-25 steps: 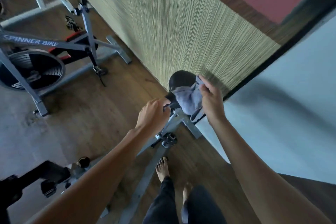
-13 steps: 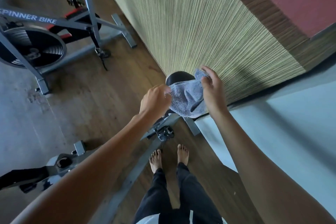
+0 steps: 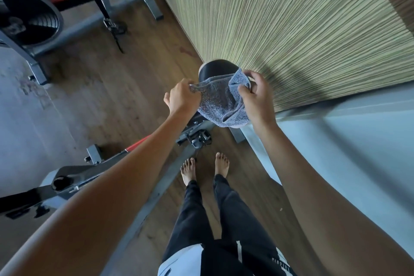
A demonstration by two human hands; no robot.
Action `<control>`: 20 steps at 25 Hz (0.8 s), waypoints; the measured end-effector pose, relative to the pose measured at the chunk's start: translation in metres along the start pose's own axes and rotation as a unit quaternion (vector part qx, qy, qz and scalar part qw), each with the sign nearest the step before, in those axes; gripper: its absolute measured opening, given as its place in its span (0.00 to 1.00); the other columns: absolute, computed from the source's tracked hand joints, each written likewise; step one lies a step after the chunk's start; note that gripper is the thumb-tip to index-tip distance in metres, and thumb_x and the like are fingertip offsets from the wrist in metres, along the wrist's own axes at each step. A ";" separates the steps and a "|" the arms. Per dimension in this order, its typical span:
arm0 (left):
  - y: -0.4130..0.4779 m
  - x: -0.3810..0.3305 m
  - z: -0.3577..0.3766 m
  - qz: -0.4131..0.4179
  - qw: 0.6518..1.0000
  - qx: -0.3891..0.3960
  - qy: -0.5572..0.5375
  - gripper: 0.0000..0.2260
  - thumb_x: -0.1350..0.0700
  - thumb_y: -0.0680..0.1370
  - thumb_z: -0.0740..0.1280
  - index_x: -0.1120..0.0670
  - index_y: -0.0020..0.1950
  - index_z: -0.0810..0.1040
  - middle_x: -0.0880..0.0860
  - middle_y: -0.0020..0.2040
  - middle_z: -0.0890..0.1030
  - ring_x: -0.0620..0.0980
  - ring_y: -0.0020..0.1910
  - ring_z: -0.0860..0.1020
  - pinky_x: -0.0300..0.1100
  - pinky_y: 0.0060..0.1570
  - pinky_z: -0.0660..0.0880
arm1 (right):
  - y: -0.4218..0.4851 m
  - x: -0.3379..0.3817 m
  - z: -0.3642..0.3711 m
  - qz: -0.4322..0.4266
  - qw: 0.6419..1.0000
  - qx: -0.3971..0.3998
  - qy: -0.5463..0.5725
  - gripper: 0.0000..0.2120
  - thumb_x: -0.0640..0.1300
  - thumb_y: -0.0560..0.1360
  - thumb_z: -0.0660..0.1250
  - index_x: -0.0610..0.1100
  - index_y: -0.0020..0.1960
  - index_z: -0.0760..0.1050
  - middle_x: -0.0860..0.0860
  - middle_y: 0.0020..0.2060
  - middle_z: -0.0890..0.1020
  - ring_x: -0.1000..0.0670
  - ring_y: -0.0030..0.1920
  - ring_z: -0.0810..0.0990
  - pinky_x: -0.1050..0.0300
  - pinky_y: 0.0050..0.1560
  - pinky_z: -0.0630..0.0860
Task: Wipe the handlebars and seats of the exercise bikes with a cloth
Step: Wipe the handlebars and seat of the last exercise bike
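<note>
The person stands barefoot beside the bike (image 3: 74,175) and holds the cloth (image 3: 220,101) stretched between both hands at about chest height. The left hand (image 3: 182,96) pinches one corner, with the fingers curled tightly on it. The right hand (image 3: 257,96) grips the opposite edge, which is bunched between the thumb and the curled fingers. Neither hand holds anything else.

The seat (image 3: 215,69) lies straight ahead of the hands and below them, close to the striped wall (image 3: 291,29). Only its broad, dark rear end shows above the cloth's top edge. The rest is hidden behind the hanging fabric, so I cannot tell whether cloth and seat touch. From the part that shows, I judge that the seat's long axis runs from the wall back toward the person, roughly across the line between the two hands.

The hands are about level, one on each side of the seat. The right hand looks slightly nearer, with its upper fingers just beside the seat's right edge. To wipe, the cloth probably has to go forward and down onto the seat and then be drawn along that axis. A second bike (image 3: 29,20) stands well apart at the far left.
</note>
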State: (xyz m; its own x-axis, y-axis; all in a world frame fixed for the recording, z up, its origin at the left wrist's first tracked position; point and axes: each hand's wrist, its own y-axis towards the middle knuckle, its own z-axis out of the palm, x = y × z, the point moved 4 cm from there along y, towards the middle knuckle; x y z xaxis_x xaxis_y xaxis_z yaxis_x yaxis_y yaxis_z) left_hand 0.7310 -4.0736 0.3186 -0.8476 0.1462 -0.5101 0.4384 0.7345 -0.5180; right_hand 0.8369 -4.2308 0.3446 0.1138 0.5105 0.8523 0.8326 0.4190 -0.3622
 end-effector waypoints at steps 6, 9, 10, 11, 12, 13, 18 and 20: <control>-0.017 0.008 -0.014 0.048 0.984 -0.056 -0.159 0.18 0.66 0.75 0.65 0.55 0.63 0.79 0.49 0.52 0.81 0.44 0.46 0.79 0.32 0.50 0.77 | -0.006 0.014 -0.004 0.015 0.998 -0.021 0.055 0.15 0.34 0.76 0.64 0.50 0.58 0.74 0.47 0.51 0.84 0.50 0.49 0.84 0.53 0.48 0.82; -0.022 0.012 -0.032 0.069 0.978 -0.091 -0.177 0.17 0.65 0.75 0.63 0.52 0.60 0.80 0.50 0.54 0.81 0.48 0.52 0.79 0.46 0.57 0.78 | -0.007 0.022 -0.011 0.017 0.994 -0.061 0.085 0.16 0.33 0.74 0.63 0.47 0.58 0.75 0.48 0.48 0.84 0.49 0.45 0.84 0.53 0.44 0.81; -0.022 0.014 -0.038 0.065 0.975 -0.104 -0.185 0.17 0.66 0.75 0.63 0.51 0.59 0.80 0.50 0.53 0.81 0.46 0.51 0.79 0.46 0.56 0.79 | -0.005 0.024 -0.014 0.019 0.993 -0.080 0.082 0.16 0.33 0.74 0.62 0.46 0.58 0.76 0.49 0.48 0.83 0.50 0.45 0.83 0.54 0.43 0.81; -0.022 0.016 -0.045 0.058 0.972 -0.115 -0.194 0.17 0.66 0.75 0.64 0.51 0.59 0.80 0.49 0.52 0.81 0.46 0.49 0.79 0.46 0.53 0.80 | -0.002 0.024 -0.017 0.020 0.992 -0.098 0.075 0.16 0.33 0.75 0.62 0.43 0.60 0.76 0.49 0.49 0.83 0.53 0.44 0.82 0.58 0.42 0.80; -0.020 0.018 -0.051 0.051 0.970 -0.120 -0.204 0.17 0.66 0.74 0.64 0.50 0.58 0.80 0.49 0.51 0.81 0.46 0.47 0.79 0.46 0.49 0.82 | 0.002 0.023 -0.020 0.022 0.992 -0.112 0.062 0.16 0.33 0.76 0.61 0.41 0.62 0.75 0.49 0.49 0.82 0.58 0.41 0.81 0.63 0.38 0.77; -0.017 0.019 -0.053 0.043 0.970 -0.119 -0.209 0.17 0.66 0.74 0.64 0.49 0.57 0.80 0.49 0.50 0.81 0.47 0.46 0.80 0.48 0.45 0.82 | 0.008 0.020 -0.022 0.026 0.991 -0.120 0.043 0.17 0.33 0.77 0.60 0.39 0.65 0.74 0.49 0.49 0.81 0.62 0.36 0.78 0.68 0.33 0.73; -0.001 0.020 -0.039 0.023 0.980 -0.093 -0.174 0.16 0.64 0.75 0.66 0.50 0.61 0.78 0.51 0.53 0.82 0.48 0.44 0.80 0.39 0.41 0.80 | 0.020 -0.004 -0.016 0.071 0.995 -0.060 -0.033 0.24 0.43 0.81 0.64 0.42 0.75 0.64 0.49 0.64 0.74 0.53 0.52 0.78 0.65 0.48 0.76; 0.003 0.018 -0.031 0.019 0.981 -0.056 -0.187 0.19 0.63 0.76 0.66 0.50 0.66 0.75 0.49 0.54 0.80 0.43 0.41 0.77 0.31 0.36 0.75 | 0.021 -0.011 -0.014 0.115 0.992 -0.036 -0.022 0.33 0.47 0.77 0.72 0.43 0.76 0.61 0.48 0.68 0.72 0.50 0.59 0.76 0.60 0.58 0.74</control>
State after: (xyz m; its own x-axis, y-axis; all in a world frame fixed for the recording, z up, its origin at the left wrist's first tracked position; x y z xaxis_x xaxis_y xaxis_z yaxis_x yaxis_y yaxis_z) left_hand 0.7074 -4.0484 0.3295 -0.6528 -0.0632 -0.7549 0.4147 0.8041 -0.4259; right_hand 0.8608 -4.2381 0.3328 0.2829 0.6193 0.7324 0.8239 0.2341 -0.5162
